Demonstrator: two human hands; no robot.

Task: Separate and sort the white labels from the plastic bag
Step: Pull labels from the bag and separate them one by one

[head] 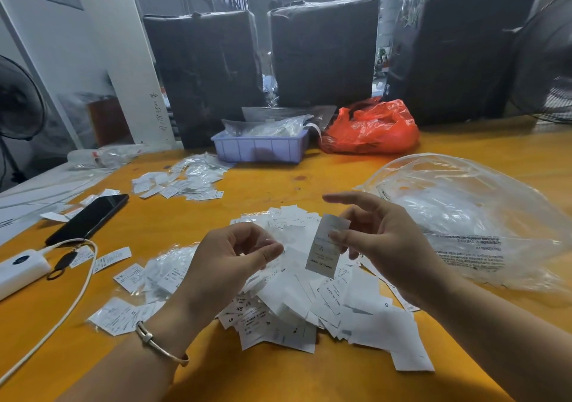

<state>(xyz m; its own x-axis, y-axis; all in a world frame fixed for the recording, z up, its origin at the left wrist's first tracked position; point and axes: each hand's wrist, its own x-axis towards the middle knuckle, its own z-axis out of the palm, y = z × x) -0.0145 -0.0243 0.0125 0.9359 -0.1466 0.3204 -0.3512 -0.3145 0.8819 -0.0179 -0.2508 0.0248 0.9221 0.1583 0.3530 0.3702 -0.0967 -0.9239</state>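
A heap of white labels (312, 305) lies on the orange table in front of me. My right hand (380, 247) pinches one white label (325, 253) upright above the heap, thumb on its face. My left hand (235, 256) hovers just left of it with curled fingers, thumb and forefinger pinched together on a thin clear wrapper (286, 240) that is hard to make out. A large clear plastic bag (464, 216) with printed warnings lies to the right. Small clear packets of labels (161, 274) sit left of the heap.
A black phone (88, 219), a white power bank (18, 270) and its cable (74, 296) lie at the left. Another label pile (182, 180), a purple tray (260, 148) of bagged items and a red bag (371, 129) sit farther back. Dark wrapped boxes (325, 52) stand behind.
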